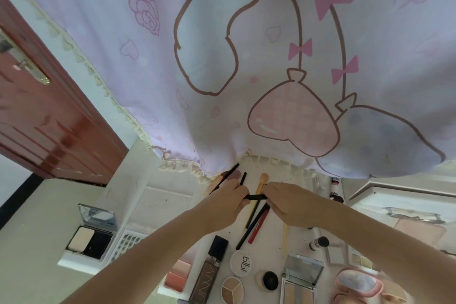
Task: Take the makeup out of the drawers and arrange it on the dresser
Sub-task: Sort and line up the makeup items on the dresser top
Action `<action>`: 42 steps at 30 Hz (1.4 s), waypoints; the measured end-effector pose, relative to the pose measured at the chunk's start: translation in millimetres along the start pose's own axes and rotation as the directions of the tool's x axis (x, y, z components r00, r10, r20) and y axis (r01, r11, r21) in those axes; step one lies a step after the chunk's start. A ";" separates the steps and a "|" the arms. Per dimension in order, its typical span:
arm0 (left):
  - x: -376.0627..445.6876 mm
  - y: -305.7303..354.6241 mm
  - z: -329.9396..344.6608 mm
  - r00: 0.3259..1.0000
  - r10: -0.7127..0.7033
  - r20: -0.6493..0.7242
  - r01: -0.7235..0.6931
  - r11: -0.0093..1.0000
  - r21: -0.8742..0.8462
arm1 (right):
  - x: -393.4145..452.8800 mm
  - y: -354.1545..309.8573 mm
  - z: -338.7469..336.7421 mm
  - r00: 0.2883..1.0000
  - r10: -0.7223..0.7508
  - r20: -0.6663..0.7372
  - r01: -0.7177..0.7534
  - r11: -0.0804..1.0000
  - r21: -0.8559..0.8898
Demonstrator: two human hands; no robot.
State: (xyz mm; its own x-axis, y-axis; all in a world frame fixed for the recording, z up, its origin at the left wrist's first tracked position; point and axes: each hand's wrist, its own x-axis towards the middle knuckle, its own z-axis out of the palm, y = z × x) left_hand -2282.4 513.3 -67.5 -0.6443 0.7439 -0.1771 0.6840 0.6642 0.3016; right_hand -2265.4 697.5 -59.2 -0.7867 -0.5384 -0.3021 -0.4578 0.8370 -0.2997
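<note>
Both hands meet at the back of the white dresser top (170, 195). My left hand (228, 201) and my right hand (290, 201) each pinch one end of a short black stick (256, 197) held level between them. The left hand also holds a long dark brush (230, 173) and another short black stick (243, 178). Under the hands lie a yellow-handled brush (259, 190), a black pencil (249, 228) and a red pencil (258, 226). Nearer me sit a dark foundation bottle (209, 269), a round white compact (240, 263), a blush palette (177, 274) and an open mirrored compact (299, 279).
A pale cartoon-print curtain (246, 57) hangs over the back of the dresser. An open black powder compact (92, 237) sits on a white box at the left. A brown door (37, 116) stands far left. An open drawer (399, 210) and a pink pouch (357, 284) are at the right.
</note>
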 end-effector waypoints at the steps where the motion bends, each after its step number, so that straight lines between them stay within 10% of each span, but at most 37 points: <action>1: 0.0 -2.2 0.5 1.000 0.019 0.000 -0.019 0.998 0.053 | -1.1 1.8 2.8 0.999 -0.028 -0.039 0.026 0.998 -0.053; 10: -7.9 -2.3 -2.0 0.965 0.170 -0.200 -0.136 0.976 0.172 | 1.7 3.3 -11.6 0.971 -0.163 -0.176 0.118 0.964 -0.239; 17: -12.2 13.4 -16.4 0.975 0.115 -0.191 -0.076 0.977 0.200 | -2.6 -0.4 -18.9 0.993 -0.066 0.097 0.064 0.998 0.017; 20: -10.6 10.7 -25.0 0.981 -0.136 -0.139 0.097 0.961 -0.259 | -5.2 1.9 -21.9 0.995 -0.036 0.091 0.016 0.978 0.206; 24: -6.1 0.0 -25.3 0.807 -0.591 -0.010 0.126 0.189 -0.974 | -13.0 4.1 -27.1 0.994 0.097 -0.047 -0.064 0.886 0.460; 27: 6.1 5.7 -19.2 0.822 -0.562 0.097 -0.153 -0.381 -0.912 | -12.3 -5.2 -19.1 0.981 0.173 -0.087 -0.079 0.769 0.635; 29: 17.9 15.7 -14.2 0.808 -0.576 0.126 -0.206 -0.476 -0.855 | -9.0 -10.1 -11.4 0.968 0.233 -0.097 -0.102 0.714 0.693; 33: 33.4 23.7 -13.4 0.761 -0.637 0.120 -0.248 -0.458 -0.854 | -11.3 -8.9 -2.5 0.956 0.292 0.001 -0.220 0.718 0.660; 38: 24.3 2.9 -0.1 0.803 -0.596 0.025 0.131 0.136 -0.982 | -17.3 1.9 3.5 0.944 0.327 -0.048 -0.246 0.791 0.560; 42: 18.7 4.6 5.1 0.863 -0.503 0.047 0.255 0.354 -0.900 | -8.7 2.5 0.1 0.920 0.329 -0.214 -0.148 0.795 0.588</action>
State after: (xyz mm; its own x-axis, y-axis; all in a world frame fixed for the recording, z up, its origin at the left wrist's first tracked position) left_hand -2289.6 530.6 -74.3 -0.8839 0.3119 -0.3485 -0.2298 0.3593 0.9045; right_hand -2259.7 704.3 -57.5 -0.9628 -0.1990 -0.1831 -0.0043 0.6882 -0.7255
